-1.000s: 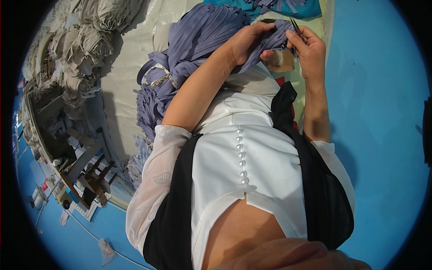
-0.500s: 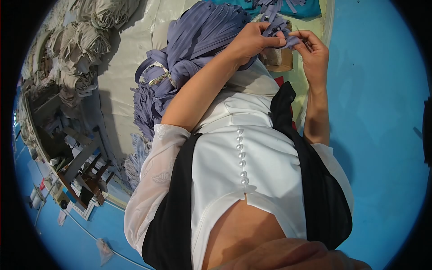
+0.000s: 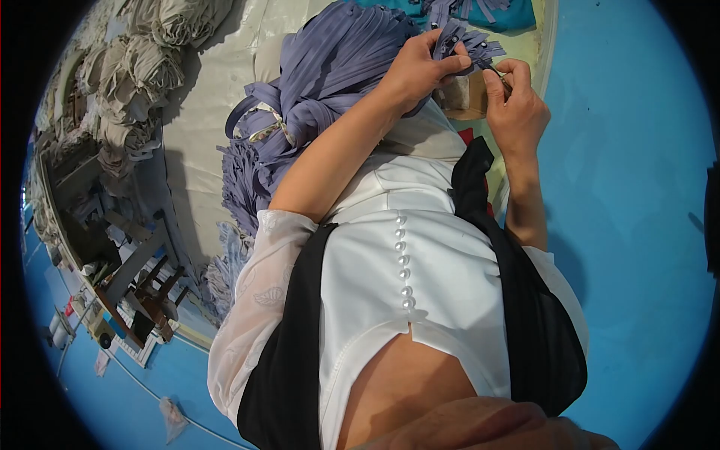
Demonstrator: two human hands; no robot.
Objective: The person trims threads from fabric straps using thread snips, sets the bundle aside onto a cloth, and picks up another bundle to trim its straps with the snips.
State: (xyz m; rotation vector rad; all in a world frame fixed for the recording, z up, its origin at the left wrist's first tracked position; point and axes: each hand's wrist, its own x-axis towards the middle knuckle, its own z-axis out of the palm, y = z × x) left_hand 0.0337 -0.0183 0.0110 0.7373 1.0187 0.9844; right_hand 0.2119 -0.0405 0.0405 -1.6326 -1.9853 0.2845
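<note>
A large bundle of purple-blue zippers lies across my lap, tied with a patterned strip of cloth. My left hand is closed around a bunch of zipper ends, which fan out beyond the thumb and show small sliders. Close beside them, my right hand is closed, with thumb and forefinger together at the edge of the bunch. A small dark thing shows between its fingers, too hidden to name.
Beneath the hands is a brown cardboard box. A teal cloth or bag with more purple strips lies at the top. Bundles of beige-grey fabric lie at the left, near a wooden stool. The floor is blue.
My right hand has moved down and slightly away from the bunch, off the strip it was pinching. In my left hand the zipper ends now stand fanned out.
</note>
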